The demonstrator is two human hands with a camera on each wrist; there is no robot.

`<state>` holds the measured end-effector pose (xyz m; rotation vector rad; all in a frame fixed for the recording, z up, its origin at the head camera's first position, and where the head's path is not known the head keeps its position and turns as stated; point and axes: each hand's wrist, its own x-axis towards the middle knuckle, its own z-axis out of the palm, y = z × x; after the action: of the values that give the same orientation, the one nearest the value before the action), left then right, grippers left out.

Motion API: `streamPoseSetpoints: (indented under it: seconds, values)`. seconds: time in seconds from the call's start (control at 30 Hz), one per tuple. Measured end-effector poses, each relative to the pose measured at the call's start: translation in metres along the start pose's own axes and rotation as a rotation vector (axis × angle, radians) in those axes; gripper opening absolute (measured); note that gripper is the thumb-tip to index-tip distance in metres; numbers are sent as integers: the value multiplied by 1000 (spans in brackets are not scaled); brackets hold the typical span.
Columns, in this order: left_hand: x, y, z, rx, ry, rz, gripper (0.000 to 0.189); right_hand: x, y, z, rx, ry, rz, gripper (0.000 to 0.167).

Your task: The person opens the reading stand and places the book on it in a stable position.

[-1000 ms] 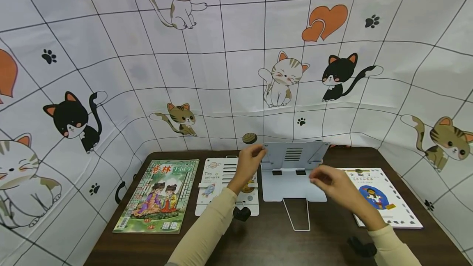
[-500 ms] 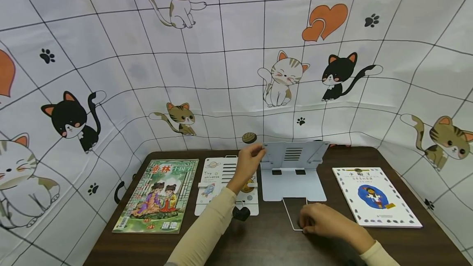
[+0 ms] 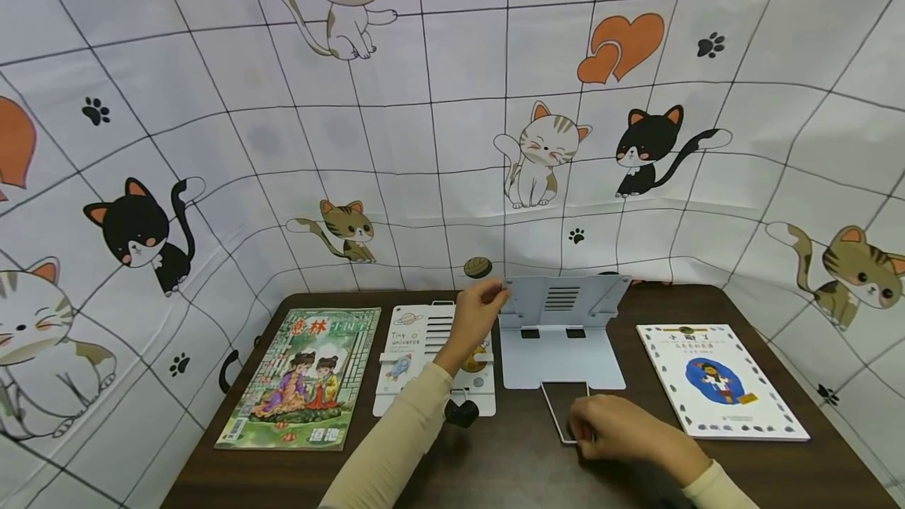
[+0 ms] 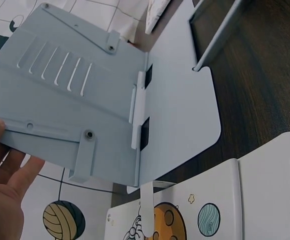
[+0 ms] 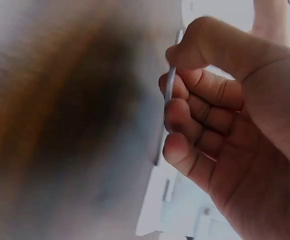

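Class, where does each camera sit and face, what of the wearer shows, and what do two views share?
Head: worn on the head, facing forward and down at the table; left hand, right hand, both sleeves show.
Left wrist: on that wrist, facing the grey stand; left hand shows.
Right wrist: on that wrist, facing the wire leg; right hand shows, perhaps part of the left arm.
Shared: head and left wrist both show the grey stand.

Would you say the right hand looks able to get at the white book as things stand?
Probably yes: nothing shows between the right hand and the white book, though the hand grips the wire leg and would likely have to let go first.
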<state>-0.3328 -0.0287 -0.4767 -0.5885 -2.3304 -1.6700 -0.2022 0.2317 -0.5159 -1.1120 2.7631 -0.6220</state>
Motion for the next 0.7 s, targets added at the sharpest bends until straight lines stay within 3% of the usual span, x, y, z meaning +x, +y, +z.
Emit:
streamPoseSetpoints:
  seconds: [0.23, 0.4, 0.5, 0.7]
  values:
    - [-3, -2, -1, 1, -10, 6, 19, 3, -3, -30, 132, 32, 38, 25]
    - [-2, -3, -1, 3, -15, 0, 18, 7, 9, -43, 254, 174, 36, 14]
    - [-2, -2, -1, 5, -6, 10, 17, 11, 20, -44, 328, 281, 84, 2]
    - [-2, -1, -1, 3, -8, 7, 18, 17, 43, -28, 419, 357, 225, 19]
